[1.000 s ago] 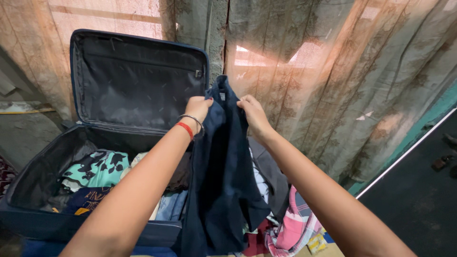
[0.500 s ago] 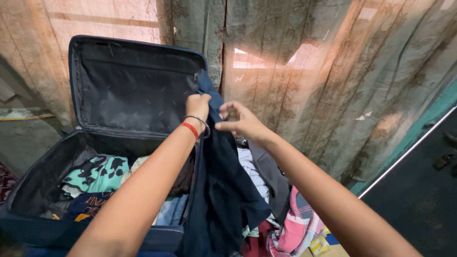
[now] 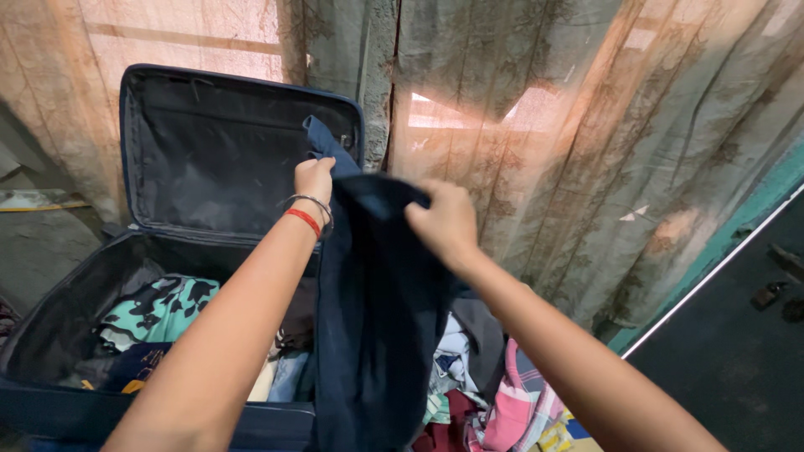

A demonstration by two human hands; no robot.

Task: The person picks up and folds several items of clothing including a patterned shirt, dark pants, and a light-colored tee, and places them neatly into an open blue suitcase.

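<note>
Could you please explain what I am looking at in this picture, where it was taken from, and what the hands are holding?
There is no machine here: a person wears a camera on the head, so the picture looks down along their own two bare arms. The left hand, with a red band and a metal bangle at the wrist, grips the upper edge of a dark navy garment. The right hand holds the same garment a little lower, and the cloth hangs down between the arms. Behind it stands an open dark blue suitcase, lid up, with folded clothes inside, among them a mint-green and black patterned piece. To its right lies a loose pile of clothes, including pink plaid cloth. Sheer curtains hang behind.
</note>
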